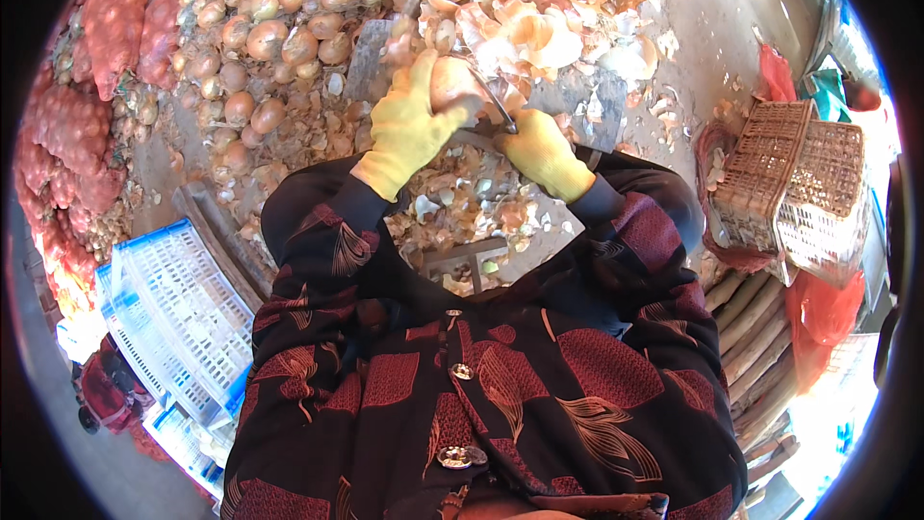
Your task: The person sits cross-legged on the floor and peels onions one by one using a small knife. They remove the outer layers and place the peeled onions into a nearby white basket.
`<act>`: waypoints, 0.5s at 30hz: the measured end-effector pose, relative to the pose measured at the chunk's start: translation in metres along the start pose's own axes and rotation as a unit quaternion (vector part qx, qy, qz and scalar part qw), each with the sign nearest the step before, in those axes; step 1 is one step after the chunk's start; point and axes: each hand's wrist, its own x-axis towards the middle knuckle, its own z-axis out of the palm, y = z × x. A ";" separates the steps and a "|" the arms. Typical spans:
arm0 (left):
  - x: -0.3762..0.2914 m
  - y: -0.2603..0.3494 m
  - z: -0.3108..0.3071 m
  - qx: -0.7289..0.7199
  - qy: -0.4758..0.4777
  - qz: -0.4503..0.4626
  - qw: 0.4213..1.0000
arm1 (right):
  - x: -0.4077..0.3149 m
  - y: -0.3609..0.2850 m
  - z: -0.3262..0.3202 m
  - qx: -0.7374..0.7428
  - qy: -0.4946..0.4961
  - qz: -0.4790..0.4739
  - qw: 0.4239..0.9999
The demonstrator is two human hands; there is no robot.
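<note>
In a yellow glove, my left hand is wrapped around an onion, with the thumb along its near side. My right hand, gloved the same way, grips a knife by its handle. The narrow blade slants up and left, close to the onion's right side; whether it touches the skin I cannot tell. Just beyond both hands lies a heap of onion skins with some onions among them. Loose onions cover the ground to the upper left.
Filled red mesh sacks line the left side. White and blue plastic crates stand at lower left beside a wooden beam. Woven baskets and stacked wooden poles are at right. Skins litter the ground between my knees.
</note>
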 end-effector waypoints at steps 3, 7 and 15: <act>0.002 0.014 -0.004 0.080 -0.068 -0.071 0.992 | 0.006 0.003 0.010 -0.115 0.057 -0.076 0.989; 0.015 0.012 -0.013 0.044 -0.113 -0.062 0.991 | 0.004 0.003 0.018 -0.107 0.078 -0.090 0.987; 0.032 -0.025 -0.008 -0.210 -0.167 -0.052 0.962 | -0.022 -0.004 0.015 -0.108 0.080 -0.092 0.987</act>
